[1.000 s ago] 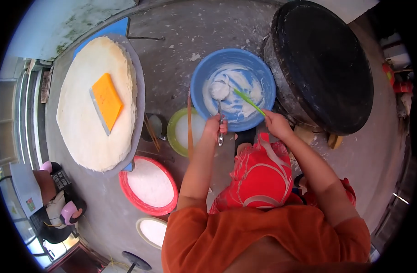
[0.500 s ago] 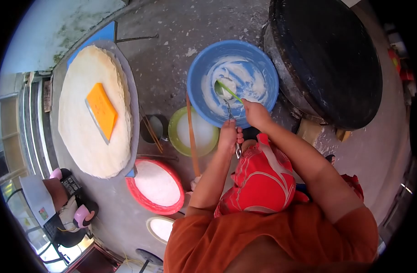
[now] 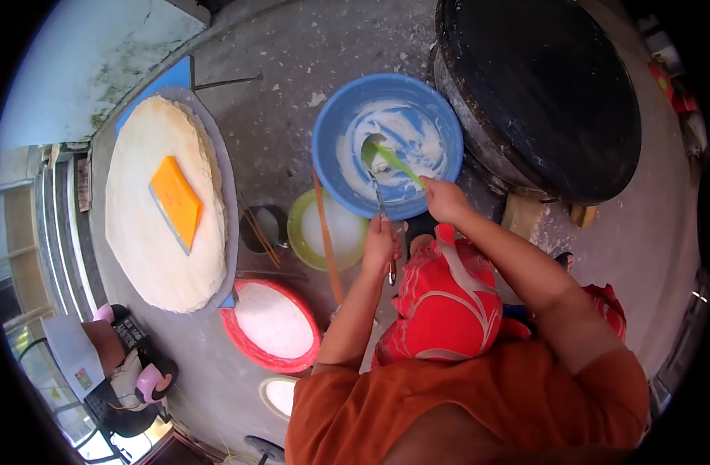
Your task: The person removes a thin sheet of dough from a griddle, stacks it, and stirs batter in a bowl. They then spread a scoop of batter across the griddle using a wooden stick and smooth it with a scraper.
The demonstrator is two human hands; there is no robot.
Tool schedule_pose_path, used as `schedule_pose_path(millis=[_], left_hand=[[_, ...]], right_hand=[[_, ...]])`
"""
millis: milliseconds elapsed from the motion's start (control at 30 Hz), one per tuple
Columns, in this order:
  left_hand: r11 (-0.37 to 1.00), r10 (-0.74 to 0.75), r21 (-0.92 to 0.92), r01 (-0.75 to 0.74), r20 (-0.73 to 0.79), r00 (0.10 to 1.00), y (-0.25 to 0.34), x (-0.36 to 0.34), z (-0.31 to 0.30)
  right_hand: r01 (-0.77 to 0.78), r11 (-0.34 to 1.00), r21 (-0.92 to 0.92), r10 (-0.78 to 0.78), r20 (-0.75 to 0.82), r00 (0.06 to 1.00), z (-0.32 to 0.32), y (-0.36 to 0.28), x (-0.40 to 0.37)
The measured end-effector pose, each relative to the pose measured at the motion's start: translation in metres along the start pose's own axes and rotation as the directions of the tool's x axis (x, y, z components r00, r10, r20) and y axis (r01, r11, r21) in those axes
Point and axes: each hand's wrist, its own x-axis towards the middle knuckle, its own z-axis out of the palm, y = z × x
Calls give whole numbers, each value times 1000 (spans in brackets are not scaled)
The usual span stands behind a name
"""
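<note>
A blue basin [image 3: 324,167] stands on the floor ahead of me, smeared inside with white batter or paste [image 3: 421,139]. My right hand [image 3: 446,201] is closed on the handle of a green ladle [image 3: 400,164], whose bowl is inside the basin. My left hand [image 3: 380,245] is wrapped around a utensil with a slim metal handle [image 3: 380,200]. That utensil's upper end meets the green ladle's bowl; I cannot make out its head. Both hands are at the basin's near rim.
A large round black griddle [image 3: 541,93] stands right of the basin. Left lies a stack of thin flatbreads [image 3: 138,232] with an orange-handled scraper [image 3: 176,201] on top. Between are a green bowl [image 3: 299,244], a wooden stick [image 3: 326,240] and a red basin [image 3: 312,349] of white powder.
The view has shifted slightly. The green ladle has turned, showing its handle broader, and my right hand sits a little farther right relative to the basin. Both hands keep their holds.
</note>
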Motion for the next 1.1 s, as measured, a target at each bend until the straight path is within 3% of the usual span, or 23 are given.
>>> schedule_pose_path(millis=[33,100,233,300,433,500,533,567,600,633,700,733,800,867,967,1033,1067,1100], left_hand=[[1000,-18,5,19,-21,1000,2,-2,-1],[1000,-3,-4,3,-14,1000,4,-9,-1],[999,-31,-11,31,-14,999,7,-16,-5],[998,-46,-39,44,-33,998,11,-19,-7],[993,-62,-97,63,10,998,14,-24,-14],[990,-76,-120,77,14,997,17,-25,-18],[985,-90,-146,92,23,996,18,-27,-19],[985,-91,-147,94,23,996,20,-30,-22],[984,-73,-157,84,76,994,23,-33,-26],[983,-52,-168,74,131,990,27,-36,-30],[988,-61,-130,82,158,986,35,-46,-33],[992,-73,-90,91,182,981,36,-50,-36],[992,-80,-79,97,198,977,35,-54,-44],[993,-81,-66,97,219,972,34,-57,-49],[991,-97,-65,115,226,969,31,-55,-52],[990,-104,-72,118,175,979,29,-53,-52],[990,-104,-74,118,174,979,26,-52,-52],[993,-54,112,43,97,994,21,-49,-51]], right_hand=[[-2,1000,4,2,0,1000,-2,-2,-4],[59,998,27,-63,183,981,-4,-3,-12],[56,989,-134,-52,38,998,-9,0,-10],[96,995,6,-96,202,975,-19,-6,-24],[-26,999,21,22,184,983,-18,3,-27],[169,986,-1,-168,-79,983,-9,16,-26],[167,986,2,-166,-77,983,-5,21,-29],[263,963,58,-256,-115,960,-3,25,-34],[359,927,108,-340,-159,927,-5,26,-36],[360,927,104,-341,-161,926,-11,29,-36],[198,978,-60,-204,-130,970,-24,32,-37],[198,979,-58,-204,-128,971,-28,37,-34],[220,923,-316,-298,-225,928,-36,45,-23],[251,882,-399,-374,-268,888,-41,44,-21],[269,888,-373,-376,-255,891,-46,37,-21],[178,976,-124,-203,-232,951,-46,27,-26],[179,976,-125,-204,-230,952,-40,32,-24],[234,969,86,-195,-319,927,-30,40,-20]])
